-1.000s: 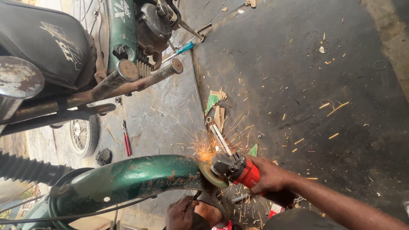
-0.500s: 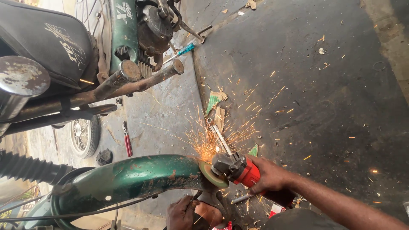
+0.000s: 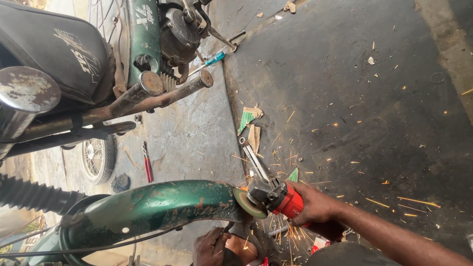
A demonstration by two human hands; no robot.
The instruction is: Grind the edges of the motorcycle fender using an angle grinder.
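Note:
My right hand (image 3: 315,209) grips the red body of an angle grinder (image 3: 276,197). Its disc (image 3: 249,203) touches the end of a green, rust-spotted motorcycle mudguard (image 3: 157,204), and orange sparks fly right across the dark floor. My left hand (image 3: 209,246) sits just below the mudguard's end, fingers curled against its underside near the disc; its grip is partly hidden.
A green motorcycle with a black seat (image 3: 49,44), exhaust pipes (image 3: 167,93) and a spoked wheel (image 3: 96,157) fills the upper left. A spanner (image 3: 253,157), red-handled pliers (image 3: 148,167), a screwdriver (image 3: 209,61) and cardboard scraps (image 3: 249,118) lie on the floor.
The grinder stays pressed on the mudguard's end. The spark spray has thinned and now scatters lower and further right. Both hands have barely moved.

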